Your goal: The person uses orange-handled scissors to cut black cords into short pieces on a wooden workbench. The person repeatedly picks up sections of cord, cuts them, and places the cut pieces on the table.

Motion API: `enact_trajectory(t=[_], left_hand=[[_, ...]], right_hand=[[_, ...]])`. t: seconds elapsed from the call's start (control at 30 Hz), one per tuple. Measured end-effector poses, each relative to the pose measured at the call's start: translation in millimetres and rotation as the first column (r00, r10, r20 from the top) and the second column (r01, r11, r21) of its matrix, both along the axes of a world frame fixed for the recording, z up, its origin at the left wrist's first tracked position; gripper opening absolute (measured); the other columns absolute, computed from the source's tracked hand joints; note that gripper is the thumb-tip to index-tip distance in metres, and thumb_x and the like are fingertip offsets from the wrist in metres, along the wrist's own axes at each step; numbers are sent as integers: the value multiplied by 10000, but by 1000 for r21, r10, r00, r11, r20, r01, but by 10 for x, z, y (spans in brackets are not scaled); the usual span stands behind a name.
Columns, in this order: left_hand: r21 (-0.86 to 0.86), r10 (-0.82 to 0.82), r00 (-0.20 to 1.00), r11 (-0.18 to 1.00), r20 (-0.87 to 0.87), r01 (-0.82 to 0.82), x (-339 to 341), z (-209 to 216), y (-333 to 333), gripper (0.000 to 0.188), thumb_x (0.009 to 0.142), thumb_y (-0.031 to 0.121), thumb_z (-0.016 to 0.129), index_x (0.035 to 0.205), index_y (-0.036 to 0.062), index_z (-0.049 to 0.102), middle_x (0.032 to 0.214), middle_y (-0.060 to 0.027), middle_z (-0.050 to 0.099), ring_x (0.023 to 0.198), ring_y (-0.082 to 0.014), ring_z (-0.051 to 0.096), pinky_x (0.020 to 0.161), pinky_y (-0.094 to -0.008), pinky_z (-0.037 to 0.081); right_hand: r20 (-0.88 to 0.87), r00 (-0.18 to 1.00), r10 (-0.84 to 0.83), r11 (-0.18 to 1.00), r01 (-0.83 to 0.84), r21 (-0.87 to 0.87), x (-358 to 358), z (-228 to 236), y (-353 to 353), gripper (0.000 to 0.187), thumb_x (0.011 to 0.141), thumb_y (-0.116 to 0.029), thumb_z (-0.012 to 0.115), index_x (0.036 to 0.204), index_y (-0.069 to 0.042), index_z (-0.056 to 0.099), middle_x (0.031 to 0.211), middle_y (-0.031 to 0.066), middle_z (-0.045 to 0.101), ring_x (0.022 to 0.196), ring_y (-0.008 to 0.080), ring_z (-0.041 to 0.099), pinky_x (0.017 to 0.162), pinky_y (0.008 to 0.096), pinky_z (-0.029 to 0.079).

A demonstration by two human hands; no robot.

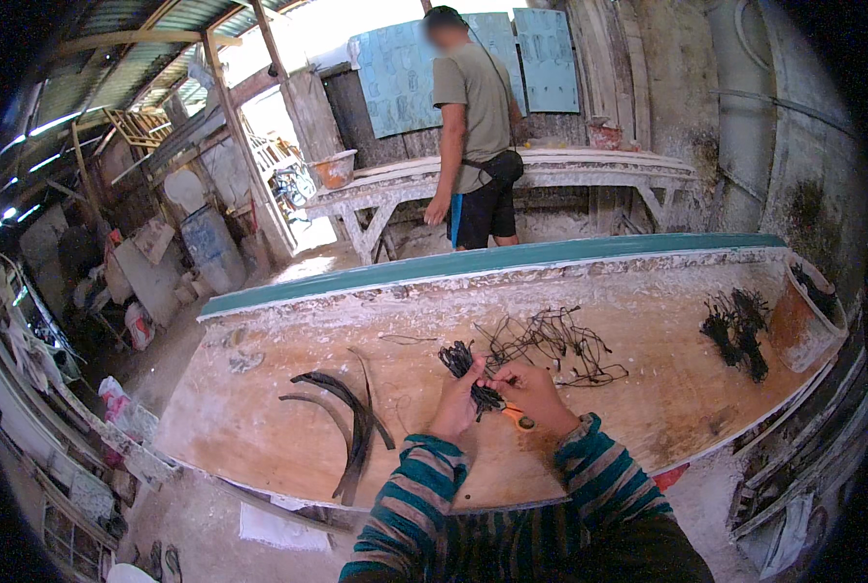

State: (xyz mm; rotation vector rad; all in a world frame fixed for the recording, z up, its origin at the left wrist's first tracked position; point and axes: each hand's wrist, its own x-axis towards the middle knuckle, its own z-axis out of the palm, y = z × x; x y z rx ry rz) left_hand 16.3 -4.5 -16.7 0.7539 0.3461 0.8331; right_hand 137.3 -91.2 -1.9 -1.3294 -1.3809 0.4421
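Note:
My left hand (455, 400) is wrapped round a bundle of thin black cords (456, 360), whose looped ends stick out past the thumb. Pressed close to it, my right hand (539, 394) pinches at the middle of the bundle; what lies between its fingertips is too small to make out. Orange-handled scissors (520, 418) lie just beneath the right hand, partly hidden. Beyond both hands spreads a loose tangle of black cords (560, 345). Several curved black strips (358, 428) rest on the tabletop left of my left hand.
The wooden table (648, 408) has a raised green far edge (512, 259). On its right are tied black cord bundles (740, 330) and a tilted orange-brown bucket (808, 325) with black cords inside. Behind, a person (473, 126) stands by a whitened bench (590, 173) with another bucket (335, 171).

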Motion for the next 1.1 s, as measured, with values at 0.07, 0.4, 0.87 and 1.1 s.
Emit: enact_trajectory(t=[0.07, 0.4, 0.87, 1.1], left_hand=[[-15, 4, 1000, 1000, -1, -4, 0, -16, 7, 252, 826, 215, 652, 976, 41, 549, 699, 16, 476, 630, -88, 462, 570, -240, 433], [-80, 38, 999, 996, -35, -41, -19, 150, -55, 233, 870, 292, 580, 889, 68, 520, 738, -19, 507, 648, -137, 500, 574, -275, 459], [-65, 178, 974, 983, 139, -170, -210, 93, 277, 244, 890, 333, 534, 941, 101, 480, 645, 39, 401, 580, -92, 421, 609, -280, 414], [-71, 174, 976, 984, 130, -166, -216, 138, 255, 186, 914, 302, 501, 918, 118, 471, 648, 45, 392, 574, -83, 409, 602, -262, 416]], right_hand=[[63, 998, -18, 999, 20, -36, -19, 16, -15, 133, 777, -142, 658, 845, -29, 642, 767, 84, 648, 654, 185, 605, 580, 307, 471], [144, 989, -17, 997, 5, 80, -49, 106, -64, 135, 775, -111, 667, 859, -6, 646, 741, 106, 644, 703, 165, 618, 625, 288, 471], [674, 667, -317, 878, 475, -57, 314, -180, 9, 233, 693, -296, 689, 880, -159, 671, 946, 52, 570, 930, 241, 533, 839, 469, 322], [683, 662, -308, 880, 470, -59, 347, -238, 46, 213, 708, -306, 674, 855, -151, 675, 891, 39, 577, 881, 248, 541, 805, 462, 332]])
